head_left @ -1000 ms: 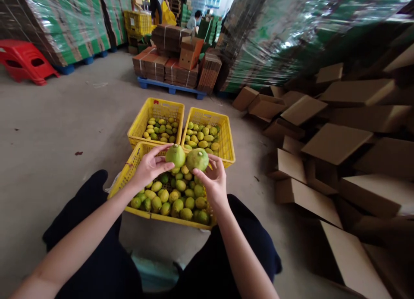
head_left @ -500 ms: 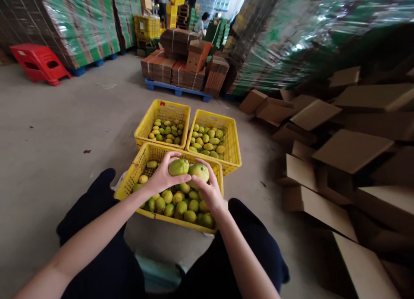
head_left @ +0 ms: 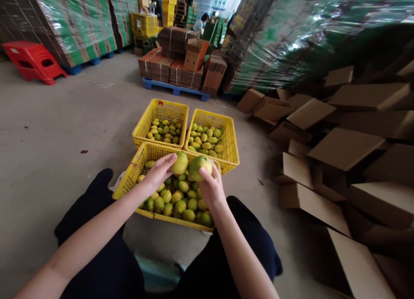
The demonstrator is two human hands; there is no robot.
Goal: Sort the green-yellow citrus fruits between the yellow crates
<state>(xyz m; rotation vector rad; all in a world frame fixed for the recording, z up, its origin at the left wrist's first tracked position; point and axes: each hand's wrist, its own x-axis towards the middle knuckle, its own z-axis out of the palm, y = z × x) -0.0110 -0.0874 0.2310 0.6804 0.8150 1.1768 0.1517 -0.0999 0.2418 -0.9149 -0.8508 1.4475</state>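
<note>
My left hand (head_left: 159, 173) is closed on a yellow-green lemon (head_left: 180, 163), gripping it from the left. A larger, greener lemon (head_left: 196, 168) sits in my right hand (head_left: 211, 186), with the thumb across its near side. Both fruits are held side by side over the near yellow crate (head_left: 129, 182), with little space between them. Many green and yellow lemons (head_left: 177, 197) lie loose in that crate, more of them toward its near and right side. My forearms hide parts of its rim.
Behind the near crate stand a left yellow crate (head_left: 138, 133) and a right yellow crate (head_left: 231, 144), both holding lemons. Cardboard boxes (head_left: 346, 148) are heaped at right. Farther off are a red stool (head_left: 34, 62), a blue pallet (head_left: 176, 88) of flattened cartons and a person (head_left: 203, 21).
Both lemons have been turned in my hands, showing different sides. My left fingers have shifted to the left side of their lemon. The view has swung slightly.
</note>
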